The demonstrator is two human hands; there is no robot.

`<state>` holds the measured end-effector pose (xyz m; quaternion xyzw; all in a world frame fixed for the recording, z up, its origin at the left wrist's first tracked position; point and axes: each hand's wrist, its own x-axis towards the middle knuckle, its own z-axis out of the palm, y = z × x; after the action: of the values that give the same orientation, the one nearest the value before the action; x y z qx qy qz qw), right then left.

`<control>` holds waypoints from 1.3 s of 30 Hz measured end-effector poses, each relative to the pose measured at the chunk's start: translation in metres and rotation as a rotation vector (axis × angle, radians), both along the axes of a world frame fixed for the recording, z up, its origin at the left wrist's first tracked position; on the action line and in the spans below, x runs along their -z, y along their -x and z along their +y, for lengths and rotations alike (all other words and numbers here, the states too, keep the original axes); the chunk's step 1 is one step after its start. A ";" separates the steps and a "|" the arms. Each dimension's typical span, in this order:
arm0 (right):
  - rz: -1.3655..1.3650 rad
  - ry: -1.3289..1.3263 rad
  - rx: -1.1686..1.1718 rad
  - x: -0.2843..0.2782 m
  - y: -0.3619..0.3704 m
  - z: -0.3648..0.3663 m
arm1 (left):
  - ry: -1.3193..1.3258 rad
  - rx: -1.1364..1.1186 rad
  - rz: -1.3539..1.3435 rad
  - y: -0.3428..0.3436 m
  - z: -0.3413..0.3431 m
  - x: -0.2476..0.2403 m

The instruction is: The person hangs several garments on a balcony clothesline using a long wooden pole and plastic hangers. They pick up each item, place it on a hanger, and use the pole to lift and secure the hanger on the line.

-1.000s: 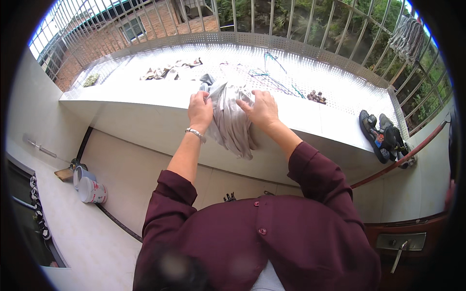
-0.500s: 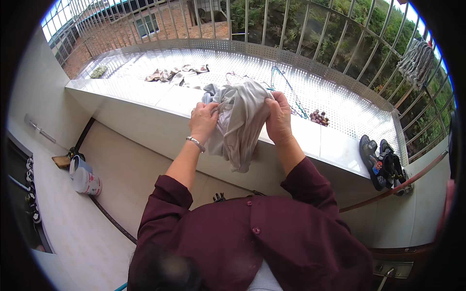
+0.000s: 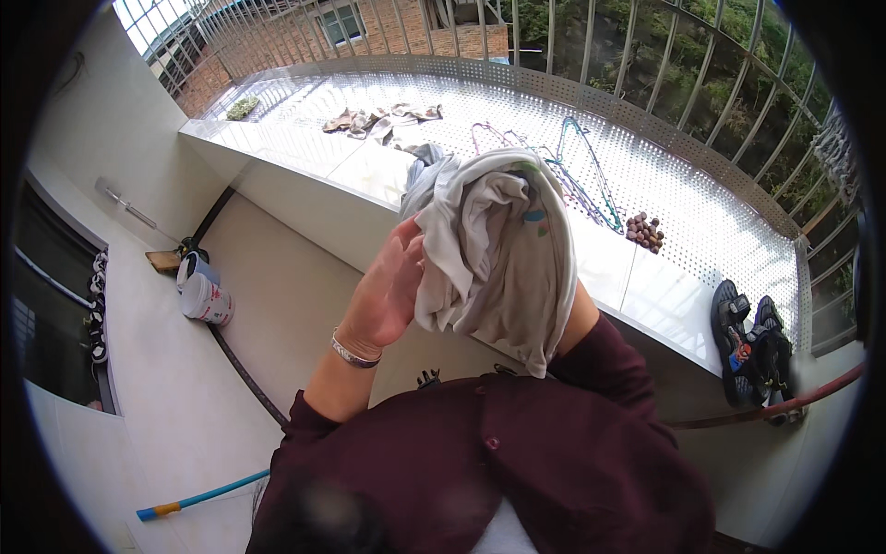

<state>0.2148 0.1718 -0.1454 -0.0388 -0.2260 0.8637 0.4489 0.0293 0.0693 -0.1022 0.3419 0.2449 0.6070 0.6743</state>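
The right hand is hidden behind the cloth (image 3: 503, 249), only its wrist (image 3: 579, 319) showing, so its grip cannot be told. The left hand (image 3: 388, 286) is loosely open, palm in view, fingers against the cloth's left edge; whether any pinch it is unclear. The cloth hangs bunched in front of the ledge (image 3: 295, 155), covering part of it. Glare washes out some of the ledge. A grey bundle (image 3: 835, 157) is cut off by the dark rim; a blue pole (image 3: 212, 491) disappears beneath the shirt (image 3: 397, 443).

Left hand (image 3: 386, 288) touches cloth (image 3: 503, 254); right hand is hidden.
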 end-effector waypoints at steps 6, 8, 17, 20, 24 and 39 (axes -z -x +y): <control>-0.168 -0.085 -0.070 -0.013 0.022 -0.027 | -0.059 -0.539 0.161 0.011 -0.061 0.042; -0.188 -0.070 -0.234 0.014 0.032 -0.021 | -0.089 -0.652 0.160 0.019 -0.077 0.027; -0.648 -1.316 0.002 0.034 0.075 -0.090 | -0.024 -0.706 0.563 0.029 -0.139 0.008; -0.742 -1.206 0.003 0.035 0.095 -0.113 | -0.019 -0.847 0.966 0.050 -0.168 0.004; -0.708 -0.982 0.156 0.014 0.126 -0.111 | -0.048 -1.199 1.352 0.093 -0.209 0.001; -0.771 -1.331 -0.193 -0.004 0.226 -0.209 | -0.013 -1.206 1.472 0.128 -0.269 -0.002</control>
<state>-0.0109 -0.0373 -0.1416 -0.0388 -0.8401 0.5066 0.1900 -0.0991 -0.2000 -0.1006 0.4582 0.7398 0.4865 -0.0780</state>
